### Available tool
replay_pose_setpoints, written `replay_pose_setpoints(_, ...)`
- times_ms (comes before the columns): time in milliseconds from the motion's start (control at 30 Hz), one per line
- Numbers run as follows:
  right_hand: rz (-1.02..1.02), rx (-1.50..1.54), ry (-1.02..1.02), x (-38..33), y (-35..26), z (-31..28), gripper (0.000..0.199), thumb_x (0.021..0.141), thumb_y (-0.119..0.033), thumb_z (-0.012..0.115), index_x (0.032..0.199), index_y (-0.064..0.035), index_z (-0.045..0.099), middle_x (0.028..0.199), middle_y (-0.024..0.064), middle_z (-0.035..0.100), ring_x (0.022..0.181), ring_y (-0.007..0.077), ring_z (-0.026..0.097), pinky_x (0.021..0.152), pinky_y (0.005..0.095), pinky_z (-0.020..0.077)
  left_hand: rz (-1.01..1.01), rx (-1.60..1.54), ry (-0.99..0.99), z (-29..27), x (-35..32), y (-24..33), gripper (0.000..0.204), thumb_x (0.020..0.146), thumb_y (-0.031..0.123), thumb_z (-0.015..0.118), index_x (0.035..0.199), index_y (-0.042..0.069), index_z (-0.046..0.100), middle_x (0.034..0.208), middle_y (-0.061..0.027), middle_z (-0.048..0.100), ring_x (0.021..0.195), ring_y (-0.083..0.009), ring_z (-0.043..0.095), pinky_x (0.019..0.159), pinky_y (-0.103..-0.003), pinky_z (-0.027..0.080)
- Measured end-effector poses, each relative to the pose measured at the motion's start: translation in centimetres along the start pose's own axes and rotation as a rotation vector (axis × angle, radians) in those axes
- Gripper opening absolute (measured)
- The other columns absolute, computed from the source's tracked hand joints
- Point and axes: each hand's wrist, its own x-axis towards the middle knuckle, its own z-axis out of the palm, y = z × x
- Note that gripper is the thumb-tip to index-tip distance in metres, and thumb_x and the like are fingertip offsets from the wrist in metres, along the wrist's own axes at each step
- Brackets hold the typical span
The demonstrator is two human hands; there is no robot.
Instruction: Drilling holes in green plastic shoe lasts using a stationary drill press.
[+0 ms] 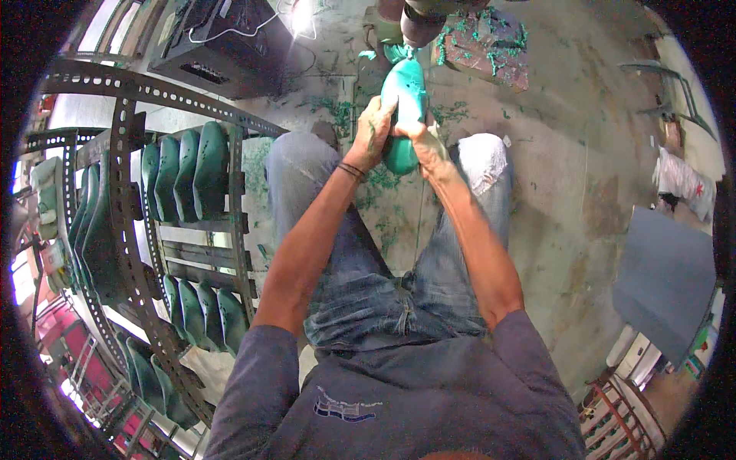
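Note:
Both my arms reach forward between my knees, out to a green shoe last (405,80) with small dark marks on its upper face. My left hand (373,129) wraps its left side. My right hand (426,144) grips the right side, thumb laid across the top. The last's rounded near end shows below my hands, and its far end meets a dark cylindrical machine head (418,27), where green shavings (396,54) bunch up. Contact between the last and the machine's working part is hidden by the shavings.
Left of me stands a perforated metal rack (126,165) with rows of green shoe lasts (208,172). A dark box-shaped unit (230,50) with a cable and a bright lamp (300,17) are ahead left. A shaving-strewn block (487,47) lies ahead right; a grey panel (663,280) leans at right.

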Motion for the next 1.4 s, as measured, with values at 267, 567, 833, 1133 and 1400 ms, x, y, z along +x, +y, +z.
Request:
replay_pose_setpoints(267,-0.623,-1.117,-0.013,-1.2,3.9,-2.7,0.090,0.066,-0.039,0.073,0.137,0.0073,0.042,0.126,0.0347,0.052,0.110,0.0473,0.056,0.096,0.0469,0.0475,-0.068,0.092,0.085,-0.2,2.7,3.6,0.053,0.077,0.036,0.081,0.108,0.001,0.058,0.094,-0.0109,0.067,0.086,-0.0161,0.063,0.077,-0.031,0.052)
replay_pose_setpoints(567,-0.120,-0.198,-0.010,-1.9,-1.1,-1.7,0.058,0.069,-0.021,0.073,0.120,-0.0028,0.054,0.101,0.0109,0.063,0.094,0.0224,0.058,0.084,0.0362,0.0489,-0.016,0.032,0.138,0.7,2.3,4.3,0.033,0.089,0.031,0.071,0.100,0.002,0.061,0.087,-0.0067,0.065,0.076,-0.0105,0.058,0.070,-0.027,0.051)
replay_pose_setpoints(833,-0.158,-0.339,-0.313,-2.2,0.0,-3.0,0.051,0.075,-0.027,0.076,0.120,-0.0072,0.061,0.128,0.0208,0.052,0.119,0.0295,0.049,0.105,0.0393,0.0380,0.052,0.399,0.287,-1.2,3.2,0.3,0.036,0.084,0.038,0.069,0.083,0.003,0.063,0.073,-0.0147,0.066,0.064,-0.0235,0.064,0.056,-0.036,0.049)
replay_pose_setpoints(1133,0.144,-0.088,-0.254,-3.2,-2.0,-1.5,0.046,0.072,-0.019,0.073,0.113,-0.0051,0.057,0.095,0.0058,0.063,0.083,0.0169,0.060,0.076,0.0302,0.0503,0.029,0.358,0.156,-1.3,1.9,2.5,0.064,0.071,0.056,0.072,0.103,0.003,0.058,0.094,-0.0195,0.067,0.088,-0.0364,0.067,0.078,-0.042,0.054)
replay_pose_setpoints(1400,0.023,-0.056,-0.307,-4.2,-3.8,-0.1,0.047,0.073,-0.014,0.069,0.116,-0.0045,0.054,0.094,0.0056,0.060,0.082,0.0154,0.059,0.072,0.0304,0.0515,0.076,0.418,0.255,-1.8,3.3,1.4,0.032,0.093,0.036,0.058,0.100,0.005,0.064,0.097,-0.0118,0.067,0.079,-0.0275,0.067,0.069,-0.038,0.053)
